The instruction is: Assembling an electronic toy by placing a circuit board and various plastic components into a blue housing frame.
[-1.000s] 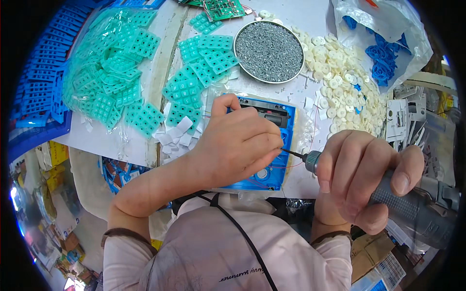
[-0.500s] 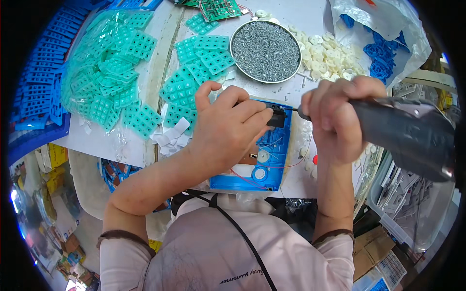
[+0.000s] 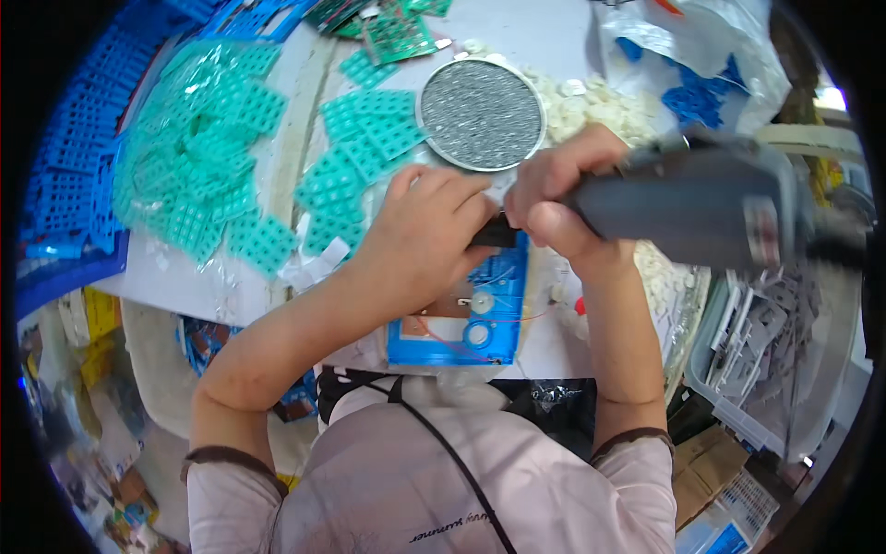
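White desk (image 3: 185, 291) under busy hands: teal rubber keypads (image 3: 337, 180) left of the blue plastic casing (image 3: 452, 354), a round dish (image 3: 481, 170) of screws beyond it. Over the casing's right, I see a dark grey power screwdriver (image 3: 674, 208), long axis running side to side, nose pointing left, tip hidden. The right hand (image 3: 563, 189) is wrapped round it; the left hand (image 3: 420, 226) bends over the casing, whether gripping I can't tell.
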`<state>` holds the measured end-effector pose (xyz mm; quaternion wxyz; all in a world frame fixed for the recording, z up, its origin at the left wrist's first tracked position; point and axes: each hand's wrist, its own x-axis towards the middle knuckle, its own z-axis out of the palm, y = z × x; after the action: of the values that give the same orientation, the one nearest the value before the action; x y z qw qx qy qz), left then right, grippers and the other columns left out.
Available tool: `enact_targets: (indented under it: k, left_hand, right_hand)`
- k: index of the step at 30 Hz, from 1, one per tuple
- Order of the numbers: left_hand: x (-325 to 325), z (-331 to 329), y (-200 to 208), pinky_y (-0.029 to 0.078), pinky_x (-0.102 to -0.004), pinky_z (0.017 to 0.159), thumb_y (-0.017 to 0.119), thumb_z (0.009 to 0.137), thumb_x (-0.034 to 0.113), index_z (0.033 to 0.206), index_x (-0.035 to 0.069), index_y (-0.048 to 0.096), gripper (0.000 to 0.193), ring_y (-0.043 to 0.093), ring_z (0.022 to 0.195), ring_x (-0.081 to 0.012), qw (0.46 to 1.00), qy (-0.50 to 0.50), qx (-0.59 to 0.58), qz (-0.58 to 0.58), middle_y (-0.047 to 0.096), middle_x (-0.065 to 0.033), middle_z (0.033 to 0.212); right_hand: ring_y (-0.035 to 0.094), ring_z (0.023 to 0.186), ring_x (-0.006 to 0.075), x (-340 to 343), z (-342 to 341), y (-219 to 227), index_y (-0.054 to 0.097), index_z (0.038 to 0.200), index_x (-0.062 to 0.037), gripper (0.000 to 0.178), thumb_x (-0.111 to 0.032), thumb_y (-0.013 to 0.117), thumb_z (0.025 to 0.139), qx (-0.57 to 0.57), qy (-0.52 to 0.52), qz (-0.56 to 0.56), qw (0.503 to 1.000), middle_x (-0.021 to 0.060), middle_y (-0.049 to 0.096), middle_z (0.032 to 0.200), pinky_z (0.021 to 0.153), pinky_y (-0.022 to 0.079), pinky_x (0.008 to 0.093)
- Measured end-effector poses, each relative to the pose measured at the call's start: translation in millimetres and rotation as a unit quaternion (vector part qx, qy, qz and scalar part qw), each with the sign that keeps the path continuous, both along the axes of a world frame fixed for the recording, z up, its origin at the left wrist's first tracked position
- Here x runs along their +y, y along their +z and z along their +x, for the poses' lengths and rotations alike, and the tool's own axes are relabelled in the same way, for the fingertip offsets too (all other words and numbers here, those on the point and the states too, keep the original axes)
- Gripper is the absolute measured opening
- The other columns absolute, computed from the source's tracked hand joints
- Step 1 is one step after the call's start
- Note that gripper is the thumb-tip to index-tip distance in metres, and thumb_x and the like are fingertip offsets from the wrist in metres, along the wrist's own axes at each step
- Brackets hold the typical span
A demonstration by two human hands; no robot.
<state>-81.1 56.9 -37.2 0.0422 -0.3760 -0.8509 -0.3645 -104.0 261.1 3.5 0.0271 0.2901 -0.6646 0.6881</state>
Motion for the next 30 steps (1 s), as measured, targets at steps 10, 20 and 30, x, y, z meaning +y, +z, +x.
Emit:
enact_targets:
  k: [10, 20, 30]
  left_hand:
    - [-129.6, 23.1, 112.0, 0.047, -0.0403, 0.100, 0.071, 0.073, 0.004, 0.118, -0.001, 0.060, 0.047, 0.061, 0.115, -0.0377, 0.989, 0.111, -0.095, 0.003, 0.061, -0.0218, 0.126]
    - [-268.3, 125.5, 79.1, 0.041, -0.0466, 0.108, 0.077, 0.069, 0.002, 0.134, 0.003, 0.057, 0.068, 0.053, 0.123, -0.0407, 0.887, 0.261, -0.190, -0.332, 0.059, -0.0191, 0.133]
    - [-79.5, 74.2, 76.1, 0.053, -0.0448, 0.079, 0.079, 0.078, 0.012, 0.114, 0.006, 0.067, 0.039, 0.067, 0.095, -0.0345, 0.990, -0.023, -0.101, -0.099, 0.068, -0.0121, 0.108]
  right_hand:
    - [0.066, 0.118, 0.0363, 132.6, -43.1, 52.0, 0.038, 0.153, 0.0027, 0.083, -0.048, 0.067, 0.094, -0.112, -0.091, -0.079, 0.986, 0.0180, 0.069, 0.121, 0.108, 0.048, 0.0508]
    - [0.070, 0.098, 0.0451, 221.2, -107.1, -23.3, 0.064, 0.114, -0.0083, 0.026, -0.016, 0.063, 0.089, 0.003, -0.440, 0.755, 0.487, 0.0215, 0.066, 0.114, 0.081, 0.058, 0.0529]
    - [0.069, 0.097, 0.0447, 223.3, -77.1, -15.0, 0.059, 0.129, -0.0165, 0.048, -0.025, 0.075, 0.085, -0.016, -0.432, 0.750, 0.500, 0.0216, 0.066, 0.112, 0.082, 0.057, 0.0518]
